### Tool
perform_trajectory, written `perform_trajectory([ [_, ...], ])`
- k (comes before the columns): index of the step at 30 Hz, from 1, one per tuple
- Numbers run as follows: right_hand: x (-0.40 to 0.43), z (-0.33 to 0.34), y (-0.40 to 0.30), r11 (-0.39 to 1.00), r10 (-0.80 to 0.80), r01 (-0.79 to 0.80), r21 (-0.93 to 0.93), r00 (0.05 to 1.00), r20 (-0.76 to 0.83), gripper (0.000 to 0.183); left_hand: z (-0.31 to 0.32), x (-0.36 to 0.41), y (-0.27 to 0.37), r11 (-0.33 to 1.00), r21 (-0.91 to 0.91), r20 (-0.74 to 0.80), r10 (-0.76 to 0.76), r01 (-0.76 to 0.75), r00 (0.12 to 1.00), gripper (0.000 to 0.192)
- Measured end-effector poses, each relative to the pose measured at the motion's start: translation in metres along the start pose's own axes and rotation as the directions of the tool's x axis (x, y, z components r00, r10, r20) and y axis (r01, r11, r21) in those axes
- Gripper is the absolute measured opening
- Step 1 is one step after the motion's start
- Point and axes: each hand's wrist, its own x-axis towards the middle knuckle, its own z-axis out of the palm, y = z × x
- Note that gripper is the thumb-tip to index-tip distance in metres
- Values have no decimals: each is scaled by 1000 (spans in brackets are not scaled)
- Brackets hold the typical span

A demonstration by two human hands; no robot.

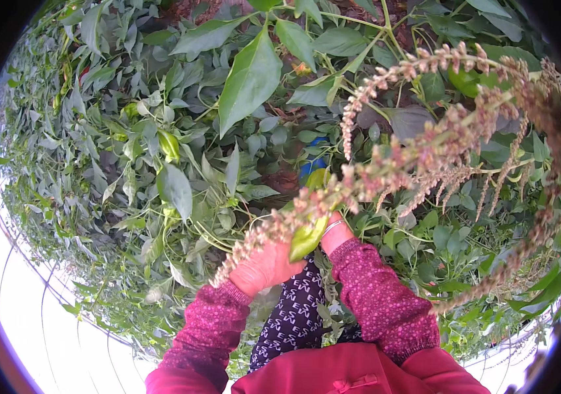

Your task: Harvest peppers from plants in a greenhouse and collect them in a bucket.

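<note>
My left hand [271,266] is curled around a long, light-green pepper [306,240], which tilts up to the right. Close by on the right is my right hand [335,232], with a bangle at the wrist. Its fingers are hidden behind the pepper and a dry seed spike, so their grip is not visible. Just beyond the hands shows another yellow-green pepper [318,178]. A blue object [313,165], mostly covered by leaves, lies behind that one.
A drooping amaranth-like seed head [438,133] crosses the view from the right, over my hands. Dense pepper plants surround me, with a hanging pepper [168,146] at left and another green pepper [465,81] at upper right. Reddish soil [280,183] shows between leaves.
</note>
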Motion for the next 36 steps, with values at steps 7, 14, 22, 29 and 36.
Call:
perform_trajectory([
  [7,29,-18,-31,883,-469,426,-197,821,-326,23,17,8,-10,937,319,146,-199,144,969,40],
  [14,72,125,-82,518,-830,408,-752,454,-325,19,49,-62,-32,880,140,79,-467,454,881,53],
  [22,36,99,5,720,-353,-48,-692,833,-425,35,26,12,-41,307,-908,28,-634,285,773,28],
  [29,9,81,43,617,-215,-213,-758,880,-423,49,78,18,-59,817,-548,-206,-339,180,918,68],
  [36,10,56,30,754,-478,149,-640,792,-379,39,22,29,-48,994,-104,-127,8,-22,992,63],
])
